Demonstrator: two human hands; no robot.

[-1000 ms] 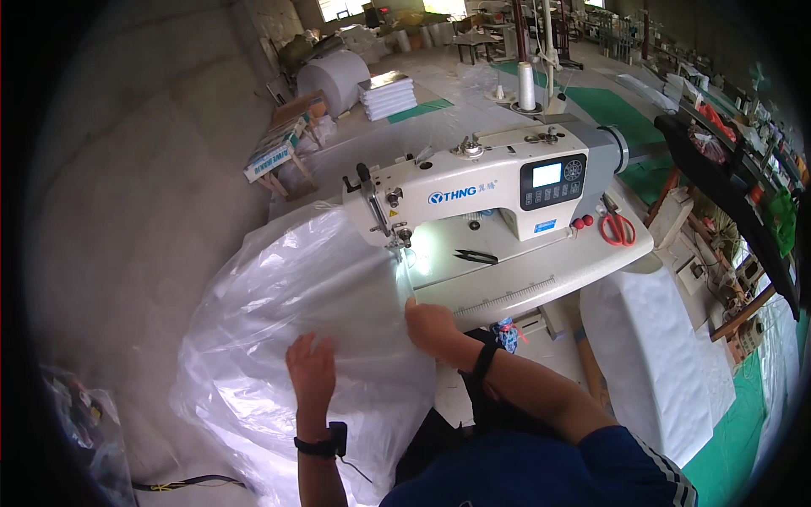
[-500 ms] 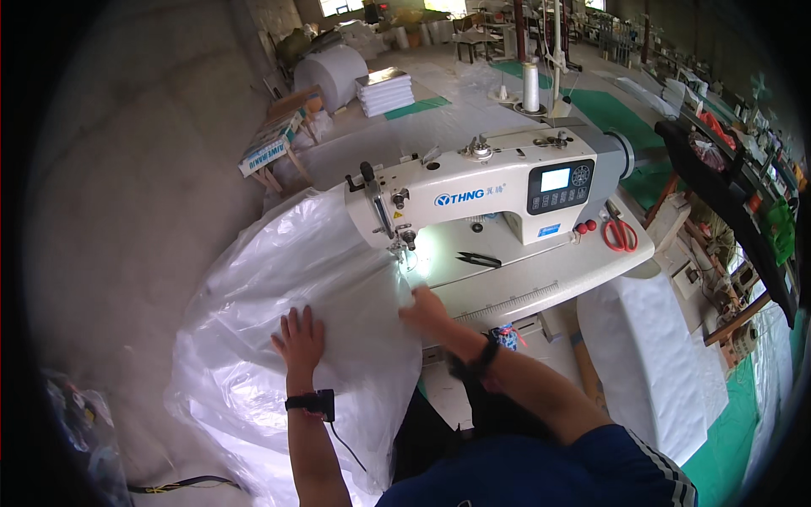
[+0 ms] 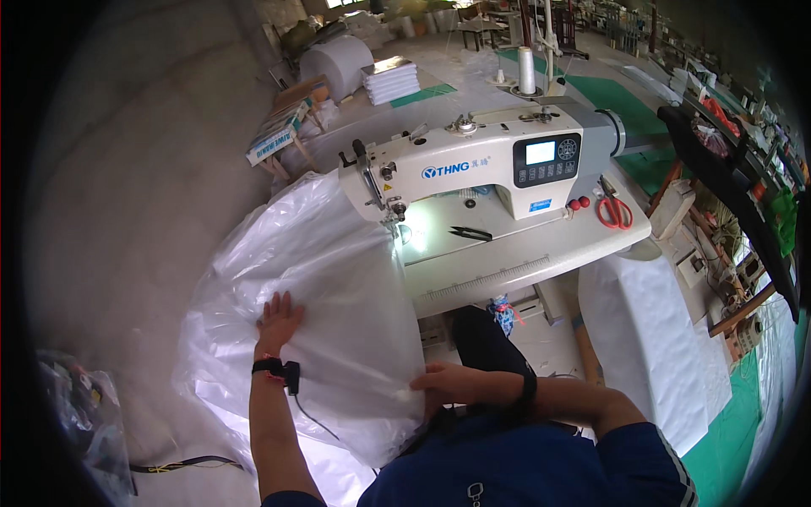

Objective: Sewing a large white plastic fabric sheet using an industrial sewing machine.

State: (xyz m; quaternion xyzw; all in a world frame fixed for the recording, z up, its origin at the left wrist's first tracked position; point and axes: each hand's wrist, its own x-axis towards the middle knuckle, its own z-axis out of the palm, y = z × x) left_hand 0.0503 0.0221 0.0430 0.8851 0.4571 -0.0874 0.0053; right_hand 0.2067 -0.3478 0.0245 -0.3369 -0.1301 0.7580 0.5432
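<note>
A large sheet of translucent white plastic film (image 3: pixel 338 279) drapes down from the needle area of a white sewing machine (image 3: pixel 481 165) toward my body. My left hand (image 3: pixel 280 321) lies flat on the film with its fingers spread. Close to my lap, my right hand (image 3: pixel 441 384) pinches the film's right edge, thumb against fingers. Beside the lit needle, the film's upper right edge runs under the presser foot area. Small black thread snips (image 3: pixel 470 233) rest on the machine bed, away from both hands.
Red-handled scissors (image 3: pixel 614 213) lie at the right end of the sewing table (image 3: pixel 507 270). A white thread cone (image 3: pixel 526 72) stands behind the machine. White sheet material (image 3: pixel 638 338) hangs below the table at right. Farther back are a large roll (image 3: pixel 336 66) and a stack of white packs (image 3: pixel 392 83).
My right hand has come down from near the needle to the film's lower right edge. My left hand has slid slightly left, still flat. The view has shifted a little.
</note>
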